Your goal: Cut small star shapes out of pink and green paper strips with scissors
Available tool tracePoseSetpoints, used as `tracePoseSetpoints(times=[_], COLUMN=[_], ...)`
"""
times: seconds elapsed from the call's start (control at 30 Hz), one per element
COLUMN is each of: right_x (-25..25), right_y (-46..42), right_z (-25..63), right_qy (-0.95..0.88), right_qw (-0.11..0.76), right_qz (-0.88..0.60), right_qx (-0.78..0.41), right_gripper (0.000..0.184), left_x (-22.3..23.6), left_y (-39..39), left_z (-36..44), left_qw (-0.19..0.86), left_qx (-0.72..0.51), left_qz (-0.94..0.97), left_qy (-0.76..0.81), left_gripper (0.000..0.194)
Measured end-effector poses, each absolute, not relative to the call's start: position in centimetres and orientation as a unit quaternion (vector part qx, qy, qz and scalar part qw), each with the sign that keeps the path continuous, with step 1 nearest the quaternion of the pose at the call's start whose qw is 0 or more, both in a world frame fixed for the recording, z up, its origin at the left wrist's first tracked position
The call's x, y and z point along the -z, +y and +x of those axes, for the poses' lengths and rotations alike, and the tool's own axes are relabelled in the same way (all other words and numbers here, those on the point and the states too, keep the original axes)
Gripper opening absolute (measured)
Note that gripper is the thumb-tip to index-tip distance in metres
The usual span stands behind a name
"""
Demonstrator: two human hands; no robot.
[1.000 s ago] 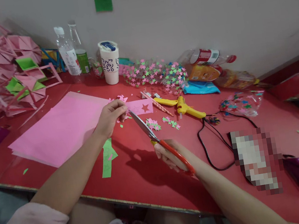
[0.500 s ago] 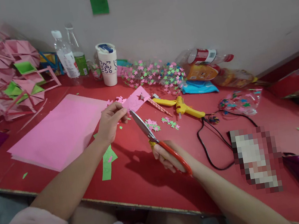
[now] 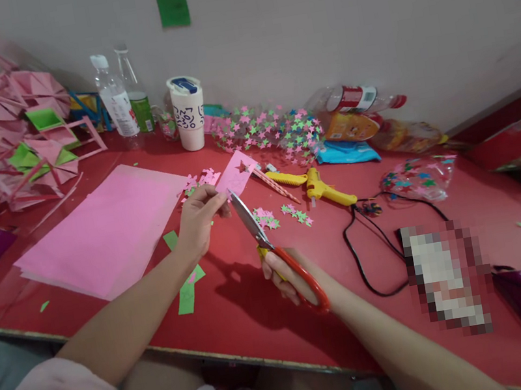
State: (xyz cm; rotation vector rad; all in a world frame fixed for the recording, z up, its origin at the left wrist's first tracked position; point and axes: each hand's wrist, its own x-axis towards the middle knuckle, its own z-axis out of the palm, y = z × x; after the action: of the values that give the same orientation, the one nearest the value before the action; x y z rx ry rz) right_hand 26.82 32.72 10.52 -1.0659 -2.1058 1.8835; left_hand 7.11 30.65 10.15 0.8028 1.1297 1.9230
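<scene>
My left hand (image 3: 198, 221) pinches the near end of a pink paper strip (image 3: 233, 179), which has a star-shaped hole close to its far end. In my right hand (image 3: 285, 273) are scissors (image 3: 297, 275) with red and yellow handles, fingers wrapped through the loops. The blade tips are at the strip's edge, right beside my left fingertips; the blades look nearly closed. Small pink and green paper stars (image 3: 267, 218) lie just past the blades. Below my left wrist rest green paper scraps (image 3: 187, 295).
Pink sheets (image 3: 104, 239) lie at left. Beyond are a white cup (image 3: 189, 114), a water bottle (image 3: 116, 102) and a star-covered plastic bottle (image 3: 265, 131). A yellow glue gun (image 3: 329, 191) with a black cord (image 3: 358, 265), a yellow cutter (image 3: 287, 179) and a striped pencil (image 3: 281, 186) lie ahead.
The paper strip has turned and shifted slightly left and nearer. My left hand has come slightly down and to the right, and the scissors have moved a little with their tips still by the paper.
</scene>
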Motion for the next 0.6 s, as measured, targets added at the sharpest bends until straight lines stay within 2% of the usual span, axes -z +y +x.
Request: tracePoseSetpoints(times=[0.6], right_x=[-10.91], right_y=[32.23], right_z=[26.25], right_qy=[-0.691], right_qw=[0.068], right_qz=[-0.391], right_qx=[-0.604], right_gripper=[0.053], left_x=[-10.2], left_y=[30.69], left_z=[7.47], left_qw=[0.39], left_qx=[-0.765], left_qz=[0.303], left_qy=[0.414], left_gripper=[0.016])
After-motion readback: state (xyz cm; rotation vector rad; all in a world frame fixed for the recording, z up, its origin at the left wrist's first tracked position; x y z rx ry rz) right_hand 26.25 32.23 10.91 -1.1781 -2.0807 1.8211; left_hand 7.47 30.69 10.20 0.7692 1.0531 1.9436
